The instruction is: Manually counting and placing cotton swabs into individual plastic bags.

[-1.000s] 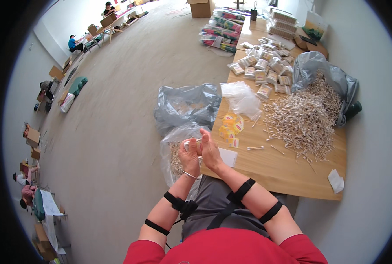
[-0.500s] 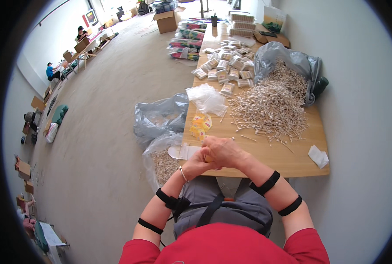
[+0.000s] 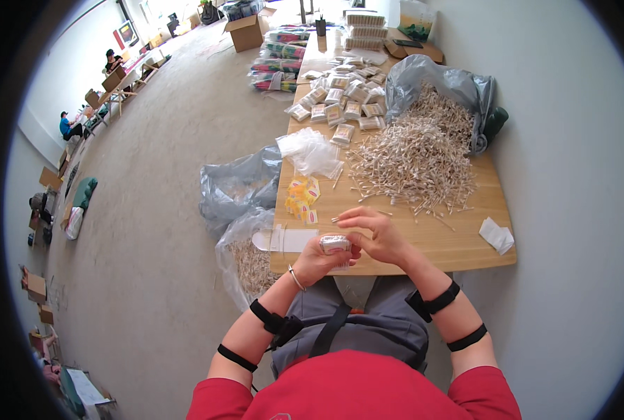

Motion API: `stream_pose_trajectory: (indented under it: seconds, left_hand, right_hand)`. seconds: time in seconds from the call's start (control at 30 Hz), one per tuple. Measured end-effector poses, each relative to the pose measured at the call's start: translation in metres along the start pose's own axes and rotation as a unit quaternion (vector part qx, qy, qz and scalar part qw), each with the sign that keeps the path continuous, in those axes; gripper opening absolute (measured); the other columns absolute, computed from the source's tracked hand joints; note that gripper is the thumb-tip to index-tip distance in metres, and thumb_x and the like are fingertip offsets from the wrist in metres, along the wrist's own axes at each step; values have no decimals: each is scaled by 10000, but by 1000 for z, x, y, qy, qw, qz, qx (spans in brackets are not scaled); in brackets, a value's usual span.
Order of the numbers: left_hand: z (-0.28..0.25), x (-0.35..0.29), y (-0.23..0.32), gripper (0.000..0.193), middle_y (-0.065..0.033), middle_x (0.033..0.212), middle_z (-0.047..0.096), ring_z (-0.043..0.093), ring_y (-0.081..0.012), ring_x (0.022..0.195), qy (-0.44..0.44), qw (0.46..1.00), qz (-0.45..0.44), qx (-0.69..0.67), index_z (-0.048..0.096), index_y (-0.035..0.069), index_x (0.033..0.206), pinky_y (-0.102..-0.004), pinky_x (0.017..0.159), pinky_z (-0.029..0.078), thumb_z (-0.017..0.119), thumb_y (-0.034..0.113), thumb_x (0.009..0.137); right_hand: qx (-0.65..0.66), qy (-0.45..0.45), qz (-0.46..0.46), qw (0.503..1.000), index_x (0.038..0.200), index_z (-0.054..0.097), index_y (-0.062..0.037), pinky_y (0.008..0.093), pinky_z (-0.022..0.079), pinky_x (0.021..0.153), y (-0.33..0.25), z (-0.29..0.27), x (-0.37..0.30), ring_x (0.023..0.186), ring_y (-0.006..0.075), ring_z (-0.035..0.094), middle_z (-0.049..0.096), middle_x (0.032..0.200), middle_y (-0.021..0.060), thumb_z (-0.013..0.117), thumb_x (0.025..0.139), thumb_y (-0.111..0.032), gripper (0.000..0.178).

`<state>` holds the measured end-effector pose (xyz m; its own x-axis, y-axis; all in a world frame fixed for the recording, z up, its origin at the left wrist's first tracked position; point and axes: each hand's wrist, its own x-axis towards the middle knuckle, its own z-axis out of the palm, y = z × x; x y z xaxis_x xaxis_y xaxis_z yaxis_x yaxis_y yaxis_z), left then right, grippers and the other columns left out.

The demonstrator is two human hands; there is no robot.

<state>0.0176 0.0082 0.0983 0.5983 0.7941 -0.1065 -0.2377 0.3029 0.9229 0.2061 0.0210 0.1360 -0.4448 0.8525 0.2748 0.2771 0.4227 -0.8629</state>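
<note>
My left hand is closed around a small clear packet of cotton swabs, its white swab ends facing up, over the table's near edge. Close against its right side is my right hand, the thumb by the packet. A single cotton swab pokes out at the right hand's fingertips; most of it is hidden by the fingers. Left of the packet lies a white card-like tray with a rounded end. Yellow and white paper labels are spread beyond it.
A large heap of loose cotton swabs spills from a grey plastic bag. Filled packets pile up farther back, near empty clear bags. A crumpled tissue lies at right. Bags stand left of the table.
My hands have come apart a little, and the packet in my left hand now shows. The right hand's fingers have lifted and straightened. The whole view has shifted slightly.
</note>
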Motion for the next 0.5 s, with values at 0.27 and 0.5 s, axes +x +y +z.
stream_pose_trajectory:
  seconds: [0.27, 0.5]
  left_hand:
    - [4, 1, 1, 124, -22, 887, 638, 599, -81, 848, 10, 993, 71, 89, 611, 11, 970, -243, 744, 526, 625, 10, 848]
    - [7, 2, -4, 204, 4, 865, 628, 551, -47, 801, 44, 986, 92, 136, 604, 12, 1013, -214, 700, 479, 661, 22, 817]
  right_hand:
    - [-178, 119, -145, 966, 901, 674, -82, 350, 480, 773, -7, 21, -17, 904, 249, 565, 621, 930, 47, 706, 691, -45, 216]
    - [-205, 157, -174, 950, 812, 629, -75, 344, 475, 768, -11, 25, -21, 875, 241, 548, 586, 887, 39, 689, 695, -47, 134]
